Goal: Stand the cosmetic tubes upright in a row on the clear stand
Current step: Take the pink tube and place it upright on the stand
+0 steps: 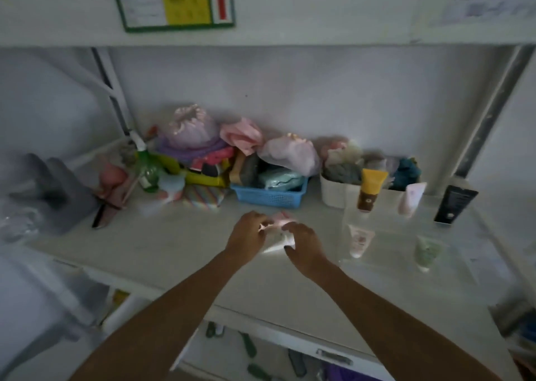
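Observation:
A clear stepped stand [388,253] sits on the white shelf at the right. On its upper step stand a yellow-and-brown tube [369,190], a pale pink tube [411,199] and a black tube [454,203]. On the lower step stand a white-pink tube [359,241] and a pale green tube [426,251]. Left of the stand, my left hand [249,232] and my right hand [304,243] both grip a small whitish-pink tube [280,227] just above the shelf; the blur hides its shape.
Along the back wall stand a blue basket [269,196], a white bin [339,192] of cloths, a yellow box with pouches, a green bottle [146,171] and grey items at far left. A shelf board runs overhead. Drawers lie below the shelf edge.

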